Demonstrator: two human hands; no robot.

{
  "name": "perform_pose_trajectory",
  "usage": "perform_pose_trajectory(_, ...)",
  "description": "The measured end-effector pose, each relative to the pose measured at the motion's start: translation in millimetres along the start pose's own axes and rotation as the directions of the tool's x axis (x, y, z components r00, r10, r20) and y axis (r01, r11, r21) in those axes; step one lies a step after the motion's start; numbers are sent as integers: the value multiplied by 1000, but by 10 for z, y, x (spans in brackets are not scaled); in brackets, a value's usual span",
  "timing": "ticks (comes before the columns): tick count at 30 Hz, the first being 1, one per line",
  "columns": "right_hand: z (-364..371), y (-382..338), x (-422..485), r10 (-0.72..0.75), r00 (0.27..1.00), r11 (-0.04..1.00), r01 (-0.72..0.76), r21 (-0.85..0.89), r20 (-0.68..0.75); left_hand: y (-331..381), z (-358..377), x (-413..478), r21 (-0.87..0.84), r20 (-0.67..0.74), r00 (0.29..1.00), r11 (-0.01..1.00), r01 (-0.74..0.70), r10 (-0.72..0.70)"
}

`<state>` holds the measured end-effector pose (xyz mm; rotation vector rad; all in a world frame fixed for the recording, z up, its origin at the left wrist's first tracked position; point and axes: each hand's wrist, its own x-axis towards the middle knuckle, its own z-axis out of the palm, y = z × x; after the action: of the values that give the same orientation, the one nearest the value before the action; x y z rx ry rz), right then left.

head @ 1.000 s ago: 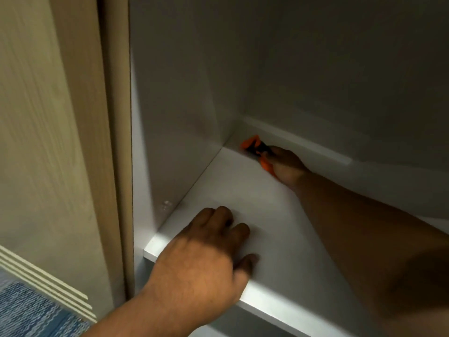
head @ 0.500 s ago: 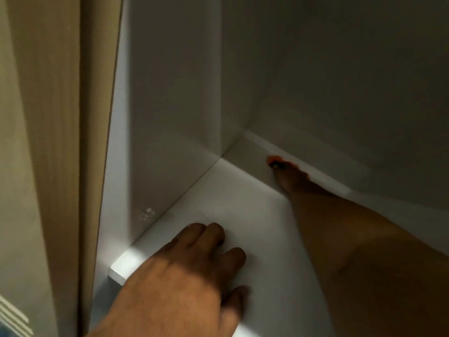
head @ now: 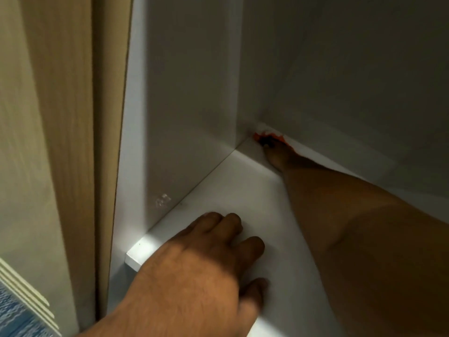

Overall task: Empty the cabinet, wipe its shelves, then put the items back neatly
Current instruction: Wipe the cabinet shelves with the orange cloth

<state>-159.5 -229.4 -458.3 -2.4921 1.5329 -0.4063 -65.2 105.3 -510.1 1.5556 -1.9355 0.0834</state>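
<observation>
I am bracing my left hand (head: 194, 276), open and flat, on the shelf (head: 243, 186) front while my right hand (head: 277, 155) is gripping the orange tool (head: 260, 136) in the back corner (head: 240, 145), best drawing it out slowly, pressing evenly.

L hand (head: 194, 271) lies palm-down, fingers (head: 250, 246) loosely bent and spread. R arm (head: 364, 227) stretched fwd at full reach; R hand (head: 277, 153) curled round orange item (head: 267, 136), visible just beyond its fingertips.
</observation>
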Motion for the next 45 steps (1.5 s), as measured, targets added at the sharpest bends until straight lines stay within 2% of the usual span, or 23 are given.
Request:
perform_pose_trajectory(3,121,-25,103,-29,998,999,31,-31,46,18,-31,-9,4,13,1000,1000,14,-14)
perform_pose_trajectory(6,116,-75,-60,-9,997,998,4,64,77,23,-60,-27,39,39,999,999,21,-22)
perform_pose_trajectory(8,134,57,-75,20,997,993,-11,118,-78,23,-85,-36,47,42,999,999,27,-29)
perform_pose_trajectory(10,139,195,-19,165,973,985,-154,76,-160,25,-98,-39,52,50,998,998,31,-34)
perform_pose_trajectory(12,154,208,44,183,982,977,-187,-101,-50,20,-96,-46,56,52,998,998,27,-30)
perform_pose_trajectory(13,186,170,80,131,991,977,-124,-176,28,24,-103,-53,60,63,998,998,26,-30)
perform_pose_trajectory(15,226,5,69,-21,993,979,44,-201,114,40,-134,-52,56,84,996,998,37,-42)
perform_pose_trajectory(17,263,-130,-137,-83,992,985,96,-142,95,61,-200,-55,32,124,990,997,64,-68)
perform_pose_trajectory(19,279,-195,-457,-86,994,995,82,57,69,94,-266,-78,24,175,983,998,57,-60)
perform_pose_trajectory(21,292,-298,-844,-117,991,956,94,278,67,98,-343,-155,24,226,974,1000,12,-17)
perform_pose_trajectory(23,273,-467,-1213,-169,985,927,148,343,33,100,-441,-285,13,274,961,999,-37,31)
perform_pose_trajectory(25,246,-667,-1609,-226,974,900,210,383,-2,105,-551,-474,54,283,946,983,-178,155)
perform_pose_trajectory(27,212,-893,-2043,-278,960,880,237,411,42,115,-675,-684,132,294,914,936,-327,278)
perform_pose_trajectory(29,153,-1092,-2432,-333,939,866,269,421,86,85,-755,-902,124,343,864,894,-431,369)
perform_pose_trajectory(30,110,-1174,-2590,-344,933,864,267,427,111,61,-771,-999,95,435,818,884,-458,377)
perform_pose_trajectory(33,-4,-1257,-3050,-340,912,859,203,470,227,-41,-703,-1242,68,804,561,908,-414,196)
perform_pose_trajectory(35,-135,-1140,-3276,-206,950,828,42,559,235,-113,-610,-1263,76,920,385,927,-368,77)
perform_pose_trajectory(36,-232,-1033,-3315,-83,985,807,-23,590,151,-130,-559,-1265,75,938,341,929,-363,58)
perform_pose_trajectory(37,-350,-884,-3328,57,998,813,-60,580,22,-136,-494,-1270,64,947,316,925,-375,63)
perform_pose_trajectory(39,-554,-556,-3325,283,933,882,-162,442,-224,-146,-338,-1317,43,961,265,914,-403,72)
perform_pose_trajectory(40,-599,-409,-3355,353,893,899,-241,367,-280,-131,-280,-1337,34,971,230,907,-420,70)
perform_pose_trajectory(42,-517,-299,-3526,442,852,888,-371,272,-281,-110,-193,-1343,22,982,176,901,-433,61)
perform_pose_trajectory(45,-196,-674,-4010,310,935,922,-251,296,-173,-107,-91,-1289,-9,988,136,898,-440,77)
